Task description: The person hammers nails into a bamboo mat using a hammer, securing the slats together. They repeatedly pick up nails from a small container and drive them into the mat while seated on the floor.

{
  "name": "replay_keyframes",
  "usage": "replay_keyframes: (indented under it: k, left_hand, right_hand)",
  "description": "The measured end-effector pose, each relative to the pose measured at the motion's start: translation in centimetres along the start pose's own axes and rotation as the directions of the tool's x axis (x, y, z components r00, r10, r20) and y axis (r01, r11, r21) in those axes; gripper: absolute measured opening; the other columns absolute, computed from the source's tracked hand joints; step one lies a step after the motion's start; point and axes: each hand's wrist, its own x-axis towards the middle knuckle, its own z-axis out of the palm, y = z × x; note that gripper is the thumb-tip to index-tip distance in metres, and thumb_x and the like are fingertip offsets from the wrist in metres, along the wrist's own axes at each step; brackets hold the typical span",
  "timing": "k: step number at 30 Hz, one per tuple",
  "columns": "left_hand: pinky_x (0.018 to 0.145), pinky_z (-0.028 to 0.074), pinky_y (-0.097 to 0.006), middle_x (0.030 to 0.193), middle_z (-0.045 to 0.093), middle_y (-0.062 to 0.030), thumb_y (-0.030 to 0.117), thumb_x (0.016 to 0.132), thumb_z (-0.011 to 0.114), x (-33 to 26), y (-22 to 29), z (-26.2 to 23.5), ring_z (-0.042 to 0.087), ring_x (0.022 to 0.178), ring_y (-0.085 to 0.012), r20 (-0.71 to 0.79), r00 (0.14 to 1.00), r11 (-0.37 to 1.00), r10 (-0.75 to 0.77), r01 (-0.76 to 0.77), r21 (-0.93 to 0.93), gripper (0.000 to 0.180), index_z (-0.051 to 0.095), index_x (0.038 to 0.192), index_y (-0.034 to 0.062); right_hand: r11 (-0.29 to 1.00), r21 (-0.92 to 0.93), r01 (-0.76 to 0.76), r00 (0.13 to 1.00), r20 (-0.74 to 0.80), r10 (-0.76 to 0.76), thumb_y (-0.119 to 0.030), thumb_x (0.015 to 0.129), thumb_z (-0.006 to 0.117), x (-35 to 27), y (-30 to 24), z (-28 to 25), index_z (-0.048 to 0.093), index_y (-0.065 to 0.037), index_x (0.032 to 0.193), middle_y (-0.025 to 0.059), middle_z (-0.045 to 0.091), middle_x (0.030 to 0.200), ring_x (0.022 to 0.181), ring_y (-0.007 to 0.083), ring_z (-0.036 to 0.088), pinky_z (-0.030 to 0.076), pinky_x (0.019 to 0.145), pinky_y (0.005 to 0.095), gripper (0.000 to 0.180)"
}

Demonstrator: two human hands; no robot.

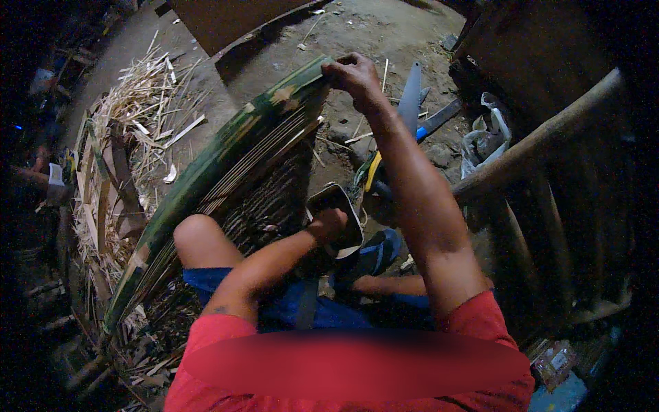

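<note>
My right hand (355, 77) is raised at the far end of a long green split-bamboo piece (226, 141), its fingers closed round the tip. The bamboo runs down to the near left, past my bent knee. Thin pale slats (257, 147) lie along its near side, with a darker ribbed part below them in shadow. My left hand (331, 224) reaches into a small pale-rimmed container (353, 233) between my legs. The fingers of that hand are hidden in it, so what they hold does not show.
A handsaw (410, 96), a blue-handled blade (439, 118) and a yellow handle (373, 172) lie beyond my right forearm. Bamboo shavings (147, 103) heap at the left. A white plastic bag (484, 137) and a wooden rail (542, 134) are at right. Another person's arm (31, 178) shows far left.
</note>
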Motion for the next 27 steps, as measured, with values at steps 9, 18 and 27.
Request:
replay_keyframes:
  k: [9,18,27]
  left_hand:
    - [0.067,0.059,-0.042,0.087,0.073,-0.0142,0.018,0.077,0.068,4.8,0.2,6.1,0.073,0.080,-0.0298,-0.189,0.866,0.878,-0.463,0.478,0.038,0.015,0.076,0.082,0.0055]
    - [0.067,0.057,-0.043,0.088,0.073,-0.0150,0.016,0.080,0.063,-3.3,0.9,-5.6,0.072,0.082,-0.0301,-0.331,0.942,0.990,0.059,-0.099,-0.105,0.021,0.075,0.094,0.0077]
    - [0.082,0.054,-0.032,0.097,0.074,-0.0094,0.006,0.085,0.061,-13.2,1.6,-38.7,0.069,0.089,-0.0186,-0.682,0.728,0.741,-0.064,-0.423,-0.521,0.021,0.070,0.105,0.0035]
  right_hand:
    - [1.000,0.007,0.004,0.999,-0.043,-0.004,-0.016,0.081,0.080,-0.2,0.5,0.3,0.062,0.005,0.099,0.0117,0.071,0.084,0.068,0.0163,0.066,0.054,0.060,0.0283,0.033]
    - [0.999,-0.009,0.038,0.999,-0.008,-0.038,-0.019,0.081,0.081,-0.8,-0.1,-0.1,0.065,0.004,0.098,0.0089,0.070,0.080,0.066,0.0137,0.064,0.052,0.060,0.0274,0.033]
    - [0.996,-0.086,0.006,0.999,0.048,-0.002,-0.022,0.084,0.080,-0.2,-0.6,-0.9,0.068,0.005,0.097,0.0094,0.070,0.080,0.065,0.0143,0.064,0.052,0.059,0.0281,0.033]
